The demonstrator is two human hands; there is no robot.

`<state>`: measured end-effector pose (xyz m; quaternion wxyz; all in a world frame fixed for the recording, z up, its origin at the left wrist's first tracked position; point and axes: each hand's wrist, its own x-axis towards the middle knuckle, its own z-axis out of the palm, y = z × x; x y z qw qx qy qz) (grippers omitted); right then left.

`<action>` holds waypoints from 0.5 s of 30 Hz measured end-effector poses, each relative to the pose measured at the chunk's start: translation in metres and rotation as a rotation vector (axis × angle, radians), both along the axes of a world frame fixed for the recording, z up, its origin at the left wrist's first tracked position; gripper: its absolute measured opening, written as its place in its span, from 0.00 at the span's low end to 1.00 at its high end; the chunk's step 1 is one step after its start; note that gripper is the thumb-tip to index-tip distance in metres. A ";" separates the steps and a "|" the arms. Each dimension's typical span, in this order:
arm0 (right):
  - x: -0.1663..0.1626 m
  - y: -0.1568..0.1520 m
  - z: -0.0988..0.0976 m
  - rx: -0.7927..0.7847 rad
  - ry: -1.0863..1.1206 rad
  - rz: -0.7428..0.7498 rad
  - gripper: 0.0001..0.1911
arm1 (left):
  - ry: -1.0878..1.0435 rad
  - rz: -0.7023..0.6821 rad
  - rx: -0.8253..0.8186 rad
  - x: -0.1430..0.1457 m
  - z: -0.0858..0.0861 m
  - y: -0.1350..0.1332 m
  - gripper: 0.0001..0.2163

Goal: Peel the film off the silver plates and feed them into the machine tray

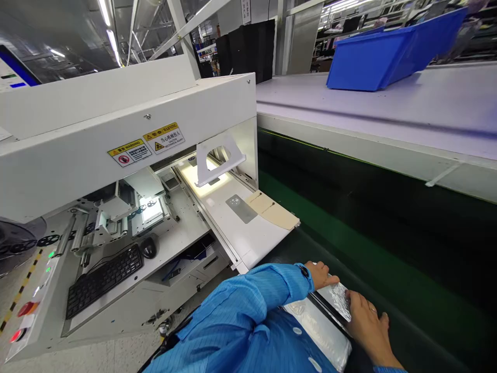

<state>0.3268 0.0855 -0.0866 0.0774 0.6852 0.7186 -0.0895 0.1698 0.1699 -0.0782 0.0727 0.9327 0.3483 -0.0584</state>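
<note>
Low at the right, a shiny, silvery plastic-wrapped packet [337, 300] lies between my hands. My left hand [321, 274] has its fingers bent over the packet's far left edge. My right hand [367, 324] grips the right edge, its fingertips against the crinkled wrap. Close to my body is a second silvery wrapped packet [324, 329], partly covered by my blue sleeve and smock. A dark strip separates the two packets. What the wraps contain cannot be made out.
A white machine [128, 119] stands at the left; its white conveyor [248, 243] carries a grey phone-back-shaped sheet [241, 209] beside a beige plate [275, 210]. A keyboard [104, 277] and mouse [148, 247] sit below. A dark green belt [349, 223] runs right, below a shelf with blue bins [368, 59].
</note>
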 end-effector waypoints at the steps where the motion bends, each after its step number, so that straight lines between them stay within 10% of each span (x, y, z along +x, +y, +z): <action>1: 0.002 0.000 -0.004 0.014 0.009 -0.002 0.22 | -0.006 0.003 0.004 -0.001 0.000 0.000 0.17; 15: 0.017 0.007 -0.013 -0.013 0.013 0.043 0.29 | -0.045 0.005 0.191 -0.007 -0.016 0.000 0.23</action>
